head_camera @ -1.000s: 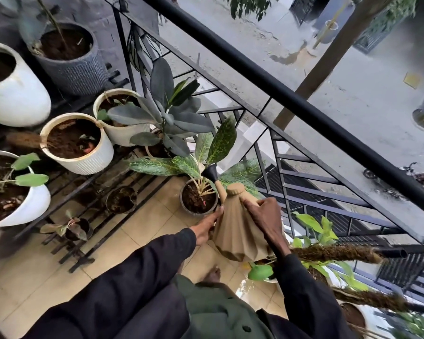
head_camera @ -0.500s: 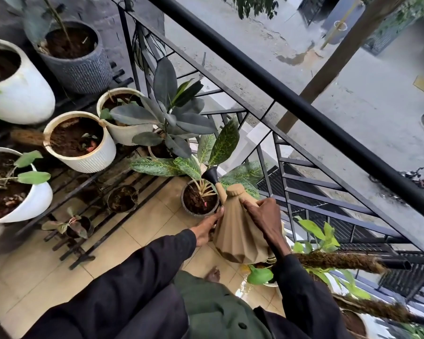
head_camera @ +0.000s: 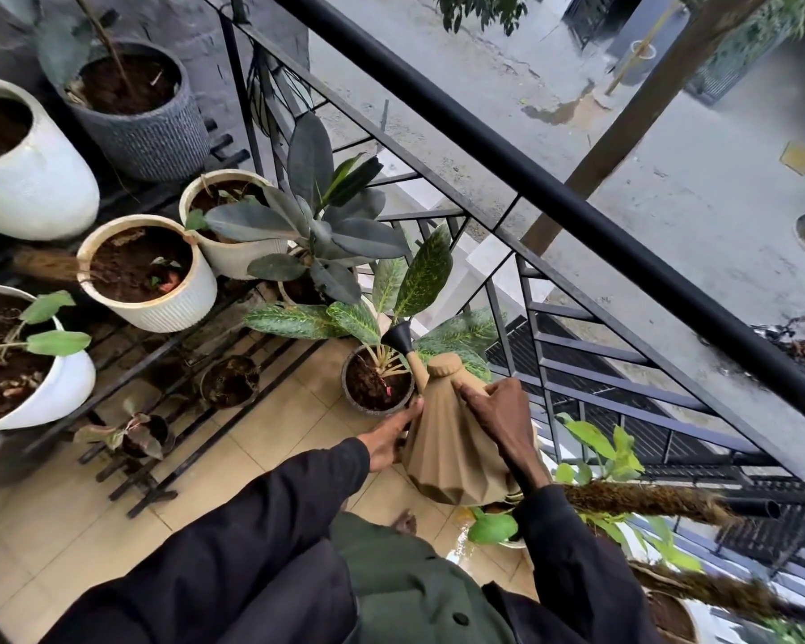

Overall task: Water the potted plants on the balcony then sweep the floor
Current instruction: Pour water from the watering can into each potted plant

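While both grips are on the watering can (head_camera: 451,457), they hold it differently. The right grip (head_camera: 498,420) lies over the can's upper shoulder, fingers curled down round it and reaching toward the neck; any handle beneath the palm is hidden. The left grip (head_camera: 391,434) is laid flat against the can's left flank, fingers nearly straight, steadying rather than clasping.

Watering can: tan, faceted, held above the floor and tipped forward and left. Its black spout head (head_camera: 399,339) sits over the near rim of a small dark pot (head_camera: 361,406), among the pale stems of a speckled green plant (head_camera: 426,271). No stream of water can be made out.

Small dark pot: standing on the tiled floor (head_camera: 66,527), close to the black railing (head_camera: 530,178).

Behind it, a dark-leaved plant (head_camera: 326,216) overlaps a cream pot (head_camera: 233,258). A ribbed cream pot (head_camera: 159,309) stands just left of that on a black metal rack (head_camera: 196,439). Further back are a grey textured pot (head_camera: 145,137) and a large white pot (head_camera: 33,192); another white pot (head_camera: 66,388) sits at the left edge. Two small dark pots rest low on the rack.

At lower right, a fibrous brown pole (head_camera: 647,499) crosses leafy green growth beside the railing. A wet patch (head_camera: 461,543) shines on the tiles below the can.
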